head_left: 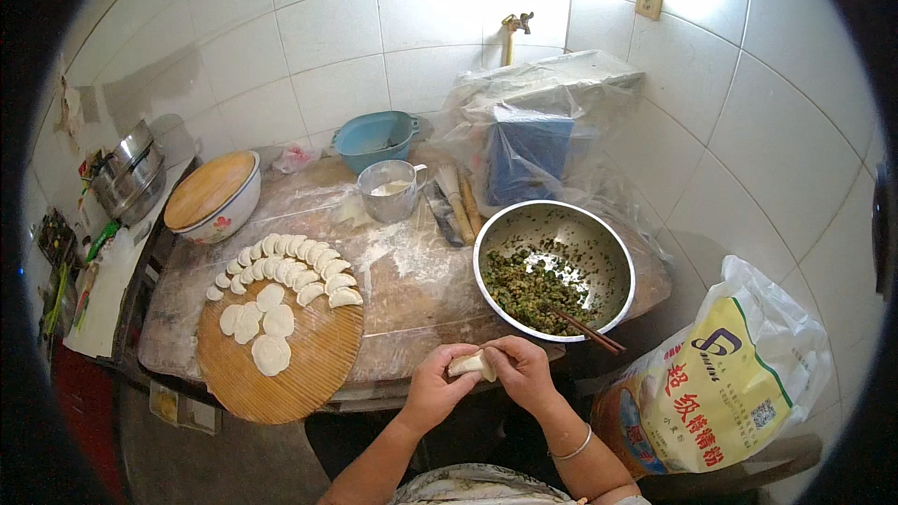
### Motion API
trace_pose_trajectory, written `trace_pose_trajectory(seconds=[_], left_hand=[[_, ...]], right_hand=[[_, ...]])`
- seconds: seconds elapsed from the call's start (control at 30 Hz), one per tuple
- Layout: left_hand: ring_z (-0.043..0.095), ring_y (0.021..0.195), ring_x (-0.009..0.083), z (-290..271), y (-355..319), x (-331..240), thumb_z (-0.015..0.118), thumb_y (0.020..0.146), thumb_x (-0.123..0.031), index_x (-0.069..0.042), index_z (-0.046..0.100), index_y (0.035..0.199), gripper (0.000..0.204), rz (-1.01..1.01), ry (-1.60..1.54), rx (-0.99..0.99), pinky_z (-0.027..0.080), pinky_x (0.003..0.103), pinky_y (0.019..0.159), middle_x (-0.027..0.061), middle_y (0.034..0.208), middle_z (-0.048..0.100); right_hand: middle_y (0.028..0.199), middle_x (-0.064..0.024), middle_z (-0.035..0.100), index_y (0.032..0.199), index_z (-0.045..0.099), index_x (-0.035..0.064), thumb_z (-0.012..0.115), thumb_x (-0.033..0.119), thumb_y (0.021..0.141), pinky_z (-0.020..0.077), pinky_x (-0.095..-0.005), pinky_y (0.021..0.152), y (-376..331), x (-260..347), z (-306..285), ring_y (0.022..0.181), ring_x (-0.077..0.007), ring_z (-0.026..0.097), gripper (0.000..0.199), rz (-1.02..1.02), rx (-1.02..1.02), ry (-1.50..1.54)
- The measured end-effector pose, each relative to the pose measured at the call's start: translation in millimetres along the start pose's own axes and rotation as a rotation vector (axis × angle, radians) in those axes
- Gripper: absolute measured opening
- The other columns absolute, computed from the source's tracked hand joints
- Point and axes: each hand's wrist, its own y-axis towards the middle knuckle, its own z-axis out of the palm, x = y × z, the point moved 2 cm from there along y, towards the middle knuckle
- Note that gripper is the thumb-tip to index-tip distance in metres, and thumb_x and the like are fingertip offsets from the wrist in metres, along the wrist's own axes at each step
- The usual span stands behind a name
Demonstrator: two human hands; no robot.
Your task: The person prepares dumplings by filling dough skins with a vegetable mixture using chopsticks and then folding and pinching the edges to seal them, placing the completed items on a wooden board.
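Between my two hands, close to the table's front edge, is a pale dumpling (472, 367) folded over, its edge partly pinched. My left hand (438, 383) cups it from the left, thumb and fingers closed on it. The fingers of my right hand (521, 369) grip its right end. Just beyond my right hand stands a steel bowl (617, 266) of chopped green and brown filling (528, 285), with chopsticks (594, 332) leaning on the rim. To the left, a round wooden board (271, 402) carries several flat dough wrappers (271, 355) and curved rows of finished dumplings (309, 293).
Behind the board sits a floral bowl (234, 215) under a wooden lid. A blue basin (374, 140), a measuring cup (388, 206) and rolling pins (456, 201) stand toward the tiled wall. Plastic sheeting covers a blue box (528, 159). A large flour sack (711, 383) stands at right.
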Motion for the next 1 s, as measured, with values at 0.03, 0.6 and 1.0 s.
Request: trace_pose_trajectory(seconds=[0.03,0.6,1.0], left_hand=[[0.057,0.095,0.0120,0,0,3,0.066,0.079,-0.001,0.000,0.054,0.120,0.043,-0.008,0.009,-0.003,0.049,0.025,0.080,0.0063,0.106,0.059],[0.058,0.097,0.0151,2,1,-7,0.066,0.079,-0.002,0.002,0.061,0.109,0.031,0.095,0.140,-0.008,0.051,0.028,0.078,0.0099,0.108,0.060],[0.060,0.084,0.0129,3,0,-2,0.066,0.080,-0.003,0.003,0.061,0.106,0.027,0.061,0.088,-0.041,0.052,0.025,0.070,0.0082,0.102,0.059]], right_hand=[[0.077,-0.0084,0.062,0.088,0.063,-0.0010,0.063,0.005,0.083,0.0456,-0.0264,0.059,0,1,0,0.066,-0.0150,0.057,0.008,-0.037,0.003,-0.044],[0.077,-0.0066,0.062,0.089,0.064,-0.0015,0.063,0.005,0.084,0.0454,-0.0244,0.059,-1,1,-1,0.067,-0.0112,0.056,0.008,-0.177,-0.005,-0.170],[0.077,-0.0077,0.062,0.088,0.064,-0.0007,0.062,0.004,0.084,0.0456,-0.0249,0.060,-3,3,-1,0.067,-0.0125,0.056,0.006,-0.159,-0.001,-0.134]])
